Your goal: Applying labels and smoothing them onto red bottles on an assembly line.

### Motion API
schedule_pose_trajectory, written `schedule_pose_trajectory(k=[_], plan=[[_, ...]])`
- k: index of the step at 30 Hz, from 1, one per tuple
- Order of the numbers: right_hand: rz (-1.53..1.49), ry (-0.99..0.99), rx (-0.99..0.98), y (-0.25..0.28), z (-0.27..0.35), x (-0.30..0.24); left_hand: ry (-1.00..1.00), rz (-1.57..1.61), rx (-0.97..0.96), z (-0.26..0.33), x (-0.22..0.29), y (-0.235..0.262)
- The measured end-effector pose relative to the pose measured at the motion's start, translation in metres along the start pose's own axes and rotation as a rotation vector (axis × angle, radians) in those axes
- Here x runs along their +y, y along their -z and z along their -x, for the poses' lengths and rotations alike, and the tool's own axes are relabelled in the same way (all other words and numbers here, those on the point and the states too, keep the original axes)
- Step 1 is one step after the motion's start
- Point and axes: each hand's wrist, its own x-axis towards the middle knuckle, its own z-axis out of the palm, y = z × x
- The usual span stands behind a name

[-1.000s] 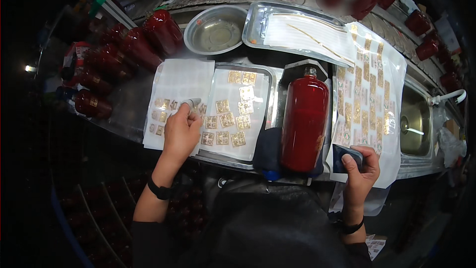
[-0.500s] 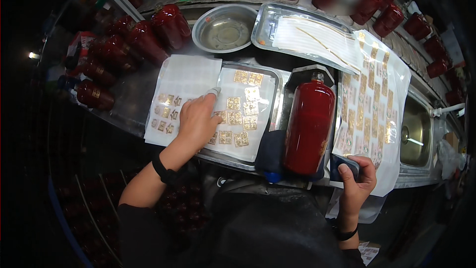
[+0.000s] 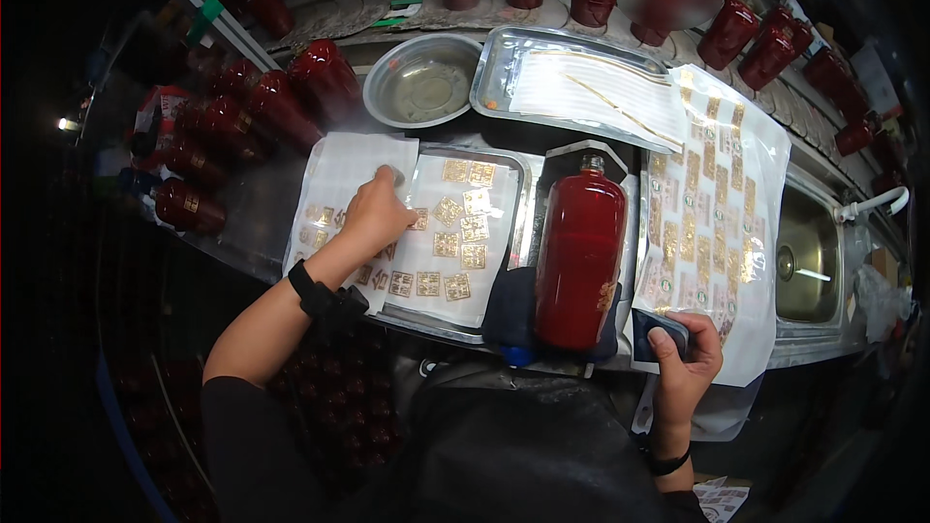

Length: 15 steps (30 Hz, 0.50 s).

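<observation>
My left hand (image 3: 376,216) is over the left white sheet (image 3: 363,150), index finger stretched forward with a greyish covering on its tip. Its thumb, apart from the index finger, touches a gold square decal (image 3: 419,220); the other fingers are hidden. Several more gold decals (image 3: 446,244) lie on white paper in a metal tray (image 3: 523,184). Between my hands a glossy red bottle (image 3: 581,252) rests, its clear threaded neck pointing away from me, with dark blue cloth (image 3: 511,315) beside it. My right hand (image 3: 690,353) grips a flat dark blue pad (image 3: 647,332) at the decal sheet's near edge.
A large sheet of gold decals (image 3: 702,203) lies right of the bottle, beside a metal sink (image 3: 806,271) with a white tap. Behind stand a metal basin (image 3: 426,87) of liquid and a tray (image 3: 494,58) holding paper strips. Red bottles (image 3: 325,77) crowd the left and the far conveyor.
My left hand has moved left, its index finger leaving the tray for the left sheet. The decal at its thumb has shifted away from me. My right hand keeps its grip; the whole view has shifted slightly.
</observation>
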Motion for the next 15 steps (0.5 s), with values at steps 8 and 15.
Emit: schedule_pose_trajectory(k=[8, 15], plan=[[-0.093, -0.070, -0.003, 0.004, -0.004, -0.001, -0.163, 0.061, 0.181, 0.004, 0.002, 0.010], [-0.394, -0.240, -0.118, 0.001, -0.028, 0.010, -0.739, 0.189, -0.134, 0.066, 0.086, 0.049]])
